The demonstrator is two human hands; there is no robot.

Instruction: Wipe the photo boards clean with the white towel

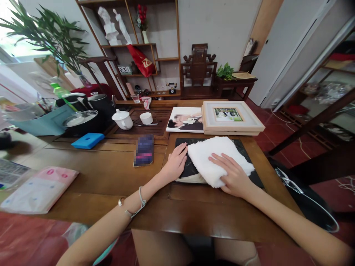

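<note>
From left, we see a plastic-wrapped packet (40, 190) printed with pink and blue motifs on a wooden table (194, 210), and a blue block (88, 140) near a lidded white teapot (122, 119). On the shelving behind, a block calendar (124, 69) shows "03", its last character unclear to us, and a red cloth banner (141, 61) bears a pale "7" beside marks we cannot read. A phone (143, 150) lies nearby, its screen blurred.

The left hand (175, 162) is released, its fingers extended over the left edge of a flat black panel (191, 167) with a pale patch along its near edge. Atop the panel sits a folded towel (206, 159), white, thick and fluffy. The right hand (234, 177) rests on it, fingers spread; whether it pinches the cloth, we cannot tell. Beyond the panel are a photo print (184, 125) and, at right, a pale-framed photograph (227, 114).
</note>
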